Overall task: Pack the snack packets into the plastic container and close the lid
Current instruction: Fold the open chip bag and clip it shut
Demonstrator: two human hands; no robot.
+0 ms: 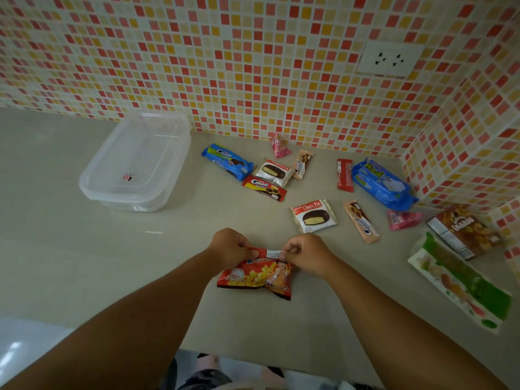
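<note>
1. Upper left of the frame: a clear rectangular plastic container (135, 164) sits on the pale grey countertop (84, 263) with its clear lid seemingly resting on top, though I cannot tell for sure. A small pink-and-black binder clip (128, 176) shows through it.
2. Lower centre: the left hand (229, 247) is closed, pinching the left end of the top edge of a red and yellow potato-snack packet (257, 275).
3. Just right of it, the right hand (305, 253) is closed on the same edge's right end, so both hands share 1 packet, its long axis running left to right.
4. Centre to right: the other packets lie loose, among them 2 white Choco Pie wrappers (314, 216), a blue cookie roll (227, 161) and a large blue biscuit bag (382, 183).
5. The container lies up and to the left of the held packet, nearer the left hand, so the carry likely goes that way.
</note>
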